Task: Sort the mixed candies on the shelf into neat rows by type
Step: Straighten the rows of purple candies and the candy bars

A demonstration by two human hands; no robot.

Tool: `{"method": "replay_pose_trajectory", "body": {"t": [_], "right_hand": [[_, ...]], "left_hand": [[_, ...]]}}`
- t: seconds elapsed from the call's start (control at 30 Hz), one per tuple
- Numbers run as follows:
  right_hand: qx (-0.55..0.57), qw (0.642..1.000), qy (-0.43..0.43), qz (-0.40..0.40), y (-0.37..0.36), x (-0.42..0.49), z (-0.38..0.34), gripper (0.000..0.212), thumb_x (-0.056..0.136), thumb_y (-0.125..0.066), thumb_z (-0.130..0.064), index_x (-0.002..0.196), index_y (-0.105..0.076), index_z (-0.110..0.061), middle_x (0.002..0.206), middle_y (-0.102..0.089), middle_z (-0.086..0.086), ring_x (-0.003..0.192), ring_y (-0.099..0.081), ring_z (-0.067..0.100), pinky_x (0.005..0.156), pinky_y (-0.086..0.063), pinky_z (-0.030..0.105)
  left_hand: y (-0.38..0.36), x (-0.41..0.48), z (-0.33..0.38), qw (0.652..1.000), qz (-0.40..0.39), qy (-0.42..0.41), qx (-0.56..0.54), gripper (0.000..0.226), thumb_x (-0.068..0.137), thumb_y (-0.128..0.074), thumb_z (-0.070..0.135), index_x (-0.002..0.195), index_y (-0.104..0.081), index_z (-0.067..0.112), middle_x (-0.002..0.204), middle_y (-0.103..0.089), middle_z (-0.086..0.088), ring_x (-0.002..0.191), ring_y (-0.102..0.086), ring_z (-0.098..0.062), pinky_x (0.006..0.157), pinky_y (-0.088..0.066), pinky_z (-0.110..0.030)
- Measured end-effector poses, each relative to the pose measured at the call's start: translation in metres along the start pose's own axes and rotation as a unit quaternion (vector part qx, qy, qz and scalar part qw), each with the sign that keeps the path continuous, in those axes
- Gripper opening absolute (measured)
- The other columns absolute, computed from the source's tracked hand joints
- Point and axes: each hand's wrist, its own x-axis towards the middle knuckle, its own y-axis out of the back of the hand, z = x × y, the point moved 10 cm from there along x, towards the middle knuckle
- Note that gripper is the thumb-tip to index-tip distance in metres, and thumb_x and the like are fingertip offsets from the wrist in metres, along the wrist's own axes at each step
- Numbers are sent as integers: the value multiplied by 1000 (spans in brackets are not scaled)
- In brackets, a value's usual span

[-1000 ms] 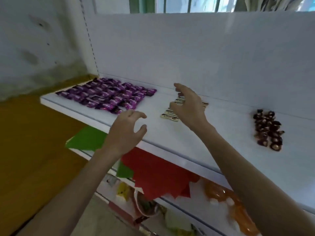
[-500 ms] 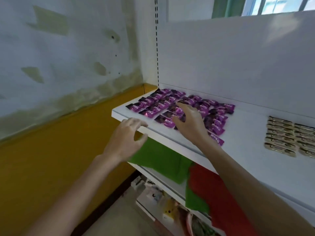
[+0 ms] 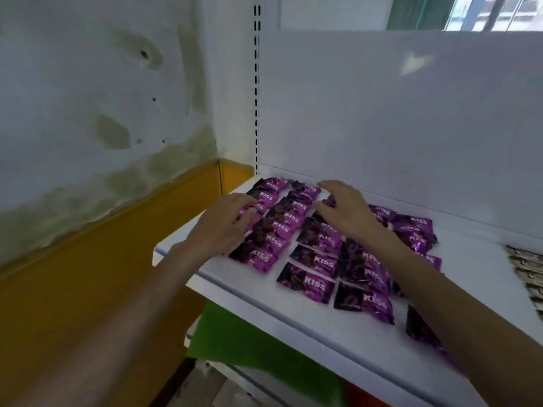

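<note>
We judge the candies (image 3: 318, 261) to be light and a little slippery: small sweets in crinkly purple foil, soft at the wrapper ends and firmer in the middle, so they should slide readily on the smooth white shelf (image 3: 293, 315) and skew at a careless touch. They lie in rough columns under and between our hands, with more running out past the right wrist toward the front edge. For straightening, we would push them with flat fingers along a column's side. To lift one, we would pinch its firmer middle or a crimped end rather than squeeze it. Our left hand (image 3: 219, 227) is palm down, fingers nearly straight and close together, their tips resting on the packets of the column nearest it, and it holds nothing. Our right hand (image 3: 345, 211) is also palm down and empty, reaching farther back, its fingers spread wide and slightly bent over the rear packets. We cannot tell whether they press down or only hover. Well beyond the right hand, the gold candies (image 3: 526, 265) lie apart in their own stack.
</note>
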Motion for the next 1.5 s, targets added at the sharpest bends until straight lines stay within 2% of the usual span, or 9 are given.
{"method": "replay_pose_trajectory", "body": {"t": [0.17, 0.3, 0.47, 0.57, 0.8, 1.0, 1.17, 1.37, 1.5], "right_hand": [[-54, 997, -18, -56, -37, 44, 3, 46, 92, -51, -28, 133, -44, -8, 141, -44, 9, 125, -44, 24, 102, -32, 28], [-91, 992, -43, -80, -66, 75, 3, 47, 93, -49, -25, 136, -40, -7, 144, -40, 9, 130, -40, 24, 103, -29, 25], [-123, 984, -60, -117, -102, 113, -4, 49, 97, -39, -23, 143, -27, -10, 153, -22, 10, 139, -27, 23, 111, -19, 27], [-140, 981, -61, -122, -116, 129, -2, 49, 96, -34, -8, 144, -23, -12, 154, -16, 10, 140, -24, 22, 114, -17, 29], [-151, 974, -86, -143, -137, 146, -4, 57, 92, -43, -5, 144, -22, -10, 154, -19, 9, 140, -25, 22, 116, -16, 32], [-176, 973, -94, -116, -135, 154, -2, 55, 85, -43, 2, 139, -37, -10, 148, -34, 8, 133, -39, 24, 112, -26, 36], [-213, 963, -103, -127, -138, 159, 2, 48, 88, -57, -31, 129, -50, -8, 140, -47, 5, 126, -45, 23, 109, -26, 37], [-230, 956, -135, -121, -136, 168, 7, 34, 86, -47, -9, 117, -58, -5, 129, -57, 11, 117, -51, 30, 100, -36, 40], [-145, 972, -151, -109, -138, 160, 14, 45, 85, -41, -1, 127, -52, -13, 130, -56, 9, 116, -52, 29, 98, -41, 38]], "left_hand": [[-6, 54, -44, 994, -39, -10, -99, 36, 99, -34, 30, 126, -52, 14, 134, -50, -3, 123, -42, -16, 102, -29, -28], [-23, 100, -62, 986, -95, -56, -125, 37, 99, -34, 29, 127, -52, 12, 132, -51, -2, 115, -42, -8, 92, -26, -21], [-57, 141, -72, 974, -175, -117, -89, 44, 100, -27, 33, 141, -35, 18, 150, -31, 0, 138, -23, -13, 106, -12, -20], [-76, 149, -75, 959, -215, -176, -53, 47, 100, -19, 37, 145, -23, 22, 154, -19, 4, 142, -11, -8, 118, -6, -35], [-89, 145, -80, 941, -228, -246, 35, 49, 100, -15, 38, 146, -17, 21, 155, -13, 6, 142, -6, -4, 117, 2, -35], [-90, 148, -84, 941, -224, -252, 25, 48, 100, -17, 37, 146, -22, 22, 155, -18, 5, 142, -12, -7, 116, -2, -35], [-90, 154, -88, 943, -231, -240, -4, 46, 100, -20, 34, 145, -23, 26, 153, -23, 5, 141, -17, -7, 117, -5, -38], [-90, 154, -85, 943, -217, -252, 6, 45, 100, -21, 34, 144, -26, 27, 153, -26, 6, 140, -20, -8, 115, -6, -40], [-83, 160, -81, 947, -205, -247, -20, 43, 99, -27, 36, 136, -43, 23, 145, -33, 3, 128, -37, -15, 107, -27, -34]]}}
